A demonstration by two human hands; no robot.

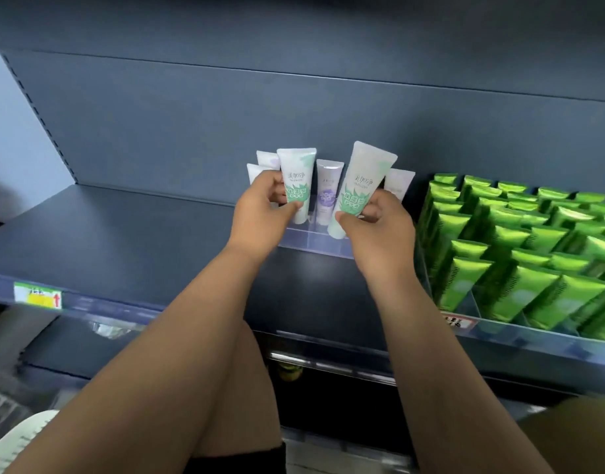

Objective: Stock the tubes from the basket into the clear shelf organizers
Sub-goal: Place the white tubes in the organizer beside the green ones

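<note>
Lower left: white slotted basket rim (pixel 18 436), blurred. Both forearms reach up and forward over the dark shelf (pixel 123 234), which carries a price label (pixel 37 295) on its front edge.

Left hand (pixel 260 213): fingers and thumb curled round the left white-and-green tube (pixel 296 179), held upright, cap end down at the left end of the clear organizer (pixel 314 241). Whether it is seated cannot be told.

Right hand (pixel 376 227): pinches the right white-and-green tube (pixel 359 186), tilted right, lower end over the organizer's front wall.

Between them, a purple-label tube (pixel 328 189) stands in the organizer. Pale tubes (pixel 263 164) stand behind the left hand.

Right: green tubes (pixel 520 248) packed in rows in a separate clear organizer
</note>
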